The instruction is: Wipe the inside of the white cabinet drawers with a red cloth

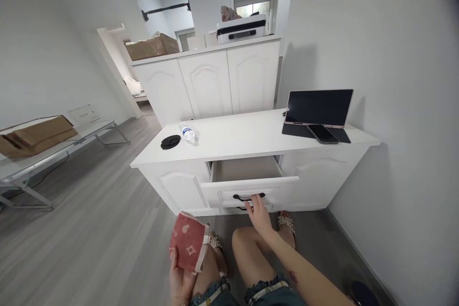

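1. The upper drawer stands partly pulled out of the white cabinet, its front panel facing the wearer; how much more travel it has cannot be told.
2. The right grip is clamped on the black drawer handle, fingers bent over its right half; the handle's long axis runs side to side along the drawer front.
3. The left grip is closed on a folded red towel, thumb on the upper face and the other fingers mostly hidden beneath it.
4. The towel is held below and to the left of the drawer, outside it and apart from its front panel.
5. The towel's long axis appears to run from the wearer toward the cabinet, its far end leaning slightly left; a pale-edged side faces right, below the drawer.
6. As far as can be judged, the opening is partly done, with the towel in hand and not laid down anywhere.
7. Above and left of the drawer, a water bottle lies on the cabinet top; above and right are a tablet and a smartphone.
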A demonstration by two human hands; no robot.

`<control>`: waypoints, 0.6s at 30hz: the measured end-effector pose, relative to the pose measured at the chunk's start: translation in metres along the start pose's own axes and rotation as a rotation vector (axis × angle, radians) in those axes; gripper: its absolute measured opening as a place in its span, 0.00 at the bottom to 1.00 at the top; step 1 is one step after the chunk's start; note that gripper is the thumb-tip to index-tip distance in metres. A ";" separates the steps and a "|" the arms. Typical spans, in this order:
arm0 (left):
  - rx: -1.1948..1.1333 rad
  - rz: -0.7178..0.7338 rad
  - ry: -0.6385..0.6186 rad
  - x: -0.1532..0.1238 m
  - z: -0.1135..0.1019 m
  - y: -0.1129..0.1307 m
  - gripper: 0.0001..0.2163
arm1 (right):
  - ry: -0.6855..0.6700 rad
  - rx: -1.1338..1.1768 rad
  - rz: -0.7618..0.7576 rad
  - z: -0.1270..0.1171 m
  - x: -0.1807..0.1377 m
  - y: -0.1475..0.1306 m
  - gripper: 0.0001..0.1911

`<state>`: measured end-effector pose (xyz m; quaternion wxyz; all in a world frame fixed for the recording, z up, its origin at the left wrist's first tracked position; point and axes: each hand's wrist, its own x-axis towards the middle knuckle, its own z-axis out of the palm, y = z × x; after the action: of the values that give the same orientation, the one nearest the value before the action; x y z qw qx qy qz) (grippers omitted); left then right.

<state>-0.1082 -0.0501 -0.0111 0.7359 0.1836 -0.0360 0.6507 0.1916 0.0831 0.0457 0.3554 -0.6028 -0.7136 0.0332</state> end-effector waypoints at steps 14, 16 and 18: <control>-0.013 0.085 -0.015 0.000 0.001 0.009 0.28 | -0.060 0.038 -0.023 -0.023 -0.057 -0.007 0.21; -0.024 0.036 -0.055 0.003 0.007 0.012 0.30 | -0.058 0.030 -0.021 -0.024 -0.064 -0.007 0.22; -0.036 -0.029 -0.090 0.008 0.017 0.016 0.32 | -0.062 0.021 -0.021 -0.025 -0.068 -0.007 0.23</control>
<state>-0.1193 -0.0460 0.0105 0.7461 0.2000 -0.0780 0.6303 0.2004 0.0115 0.0354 0.3399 -0.5903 -0.7300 0.0556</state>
